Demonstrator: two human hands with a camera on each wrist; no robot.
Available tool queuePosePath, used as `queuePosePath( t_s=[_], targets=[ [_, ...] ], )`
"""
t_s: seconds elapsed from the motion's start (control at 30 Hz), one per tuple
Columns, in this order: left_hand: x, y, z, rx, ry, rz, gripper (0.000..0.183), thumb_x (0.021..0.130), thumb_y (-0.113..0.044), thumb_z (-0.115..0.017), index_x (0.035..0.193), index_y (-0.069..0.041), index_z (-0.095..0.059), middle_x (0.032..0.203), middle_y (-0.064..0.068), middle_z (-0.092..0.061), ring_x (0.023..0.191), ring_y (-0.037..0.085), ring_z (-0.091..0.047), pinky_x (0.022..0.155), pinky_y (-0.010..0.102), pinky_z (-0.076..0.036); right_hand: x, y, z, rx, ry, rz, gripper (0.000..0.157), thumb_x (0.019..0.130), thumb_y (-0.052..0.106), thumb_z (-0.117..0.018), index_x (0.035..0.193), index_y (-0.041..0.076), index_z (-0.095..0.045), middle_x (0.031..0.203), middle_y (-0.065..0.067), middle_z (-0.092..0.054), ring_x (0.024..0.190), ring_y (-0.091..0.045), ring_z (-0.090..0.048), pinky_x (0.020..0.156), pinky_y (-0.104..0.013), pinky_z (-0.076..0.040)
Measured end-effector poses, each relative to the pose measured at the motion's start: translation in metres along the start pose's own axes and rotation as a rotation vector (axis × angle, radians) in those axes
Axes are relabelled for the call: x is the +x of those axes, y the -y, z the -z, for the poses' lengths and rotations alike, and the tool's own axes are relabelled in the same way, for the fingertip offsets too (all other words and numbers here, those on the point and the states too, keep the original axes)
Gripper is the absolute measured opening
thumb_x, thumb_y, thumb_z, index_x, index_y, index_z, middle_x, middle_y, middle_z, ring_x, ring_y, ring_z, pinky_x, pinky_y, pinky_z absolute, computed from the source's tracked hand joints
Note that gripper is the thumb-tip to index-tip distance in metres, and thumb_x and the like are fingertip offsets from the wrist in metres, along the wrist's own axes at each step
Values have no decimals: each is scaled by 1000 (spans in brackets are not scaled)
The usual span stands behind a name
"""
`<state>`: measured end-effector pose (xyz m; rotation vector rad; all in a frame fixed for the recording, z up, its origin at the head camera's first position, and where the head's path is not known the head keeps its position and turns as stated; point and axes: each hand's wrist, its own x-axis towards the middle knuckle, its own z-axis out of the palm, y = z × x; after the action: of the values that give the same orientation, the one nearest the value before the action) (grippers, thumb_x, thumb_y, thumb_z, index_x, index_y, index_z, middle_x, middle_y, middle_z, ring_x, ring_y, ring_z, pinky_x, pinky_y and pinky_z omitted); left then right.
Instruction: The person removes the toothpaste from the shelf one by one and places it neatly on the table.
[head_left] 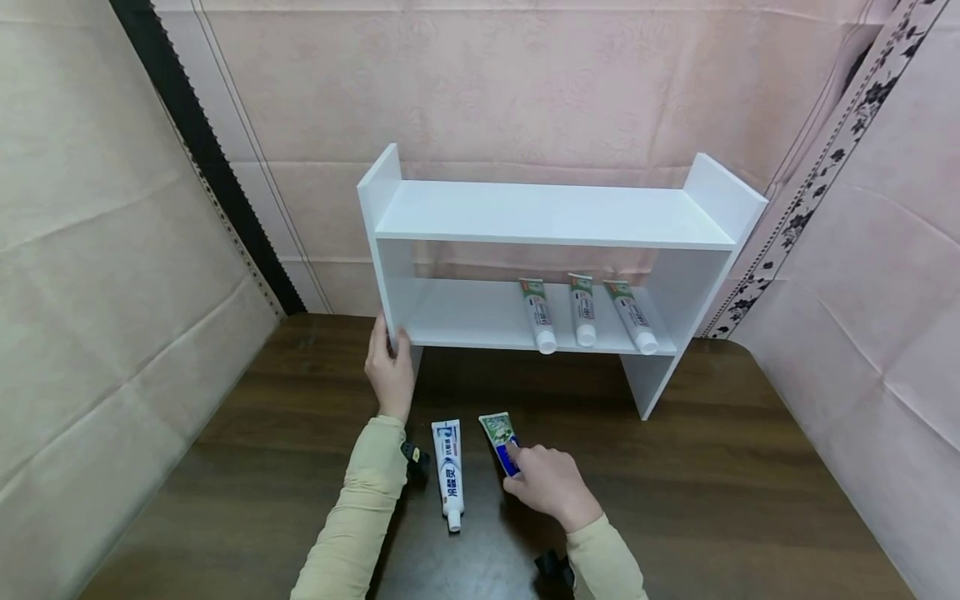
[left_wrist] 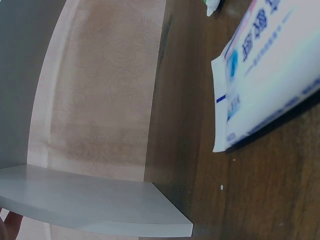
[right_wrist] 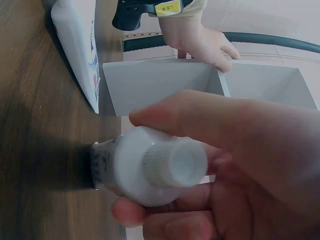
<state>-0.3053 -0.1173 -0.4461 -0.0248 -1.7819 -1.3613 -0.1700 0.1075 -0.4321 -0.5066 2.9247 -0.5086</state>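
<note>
My left hand (head_left: 392,371) grips the left side panel of a white two-tier shelf (head_left: 540,212), low on its front edge. With my right hand (head_left: 551,483) I hold a green and blue toothpaste tube (head_left: 498,433) around its body, in front of the shelf. Its white cap (right_wrist: 175,162) faces the right wrist camera. Between my forearms a white and blue toothpaste tube (head_left: 448,471) lies on the table, cap toward me. Three green and white tubes lie on the lower shelf board: a left one (head_left: 538,312), a middle one (head_left: 582,308) and a right one (head_left: 632,317).
The shelf stands on a dark wooden table (head_left: 247,500) near its back edge. Pale cloth (head_left: 525,92) hangs behind it and on both sides. A black strip (head_left: 210,158) runs down the left cloth, and a flower-patterned band (head_left: 817,183) down the right.
</note>
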Motion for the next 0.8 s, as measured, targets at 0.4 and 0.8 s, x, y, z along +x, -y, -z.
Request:
queuePosePath(
  t_s=[0.4,0.8],
  targets=[
    [0,0,0,10,-1,5,45,99,-20,-51,144,-18,-48,136,13,-58,117,30,-59,91,53,-51,1,-4,-2,-5,38,8,48,84,22,-69,127,2,-63,107,-19,-71,68,-17,-59,54,-33,-49],
    [0,2,-1,-4,-14,-12,44,99,-18,-52,142,-18,-50,133,15,-60,111,32,-61,86,53,-51,1,-4,-4,-13,73,-15,49,84,23,-69,129,4,-62,99,-16,-71,67,-17,-58,50,-31,-43]
  ],
)
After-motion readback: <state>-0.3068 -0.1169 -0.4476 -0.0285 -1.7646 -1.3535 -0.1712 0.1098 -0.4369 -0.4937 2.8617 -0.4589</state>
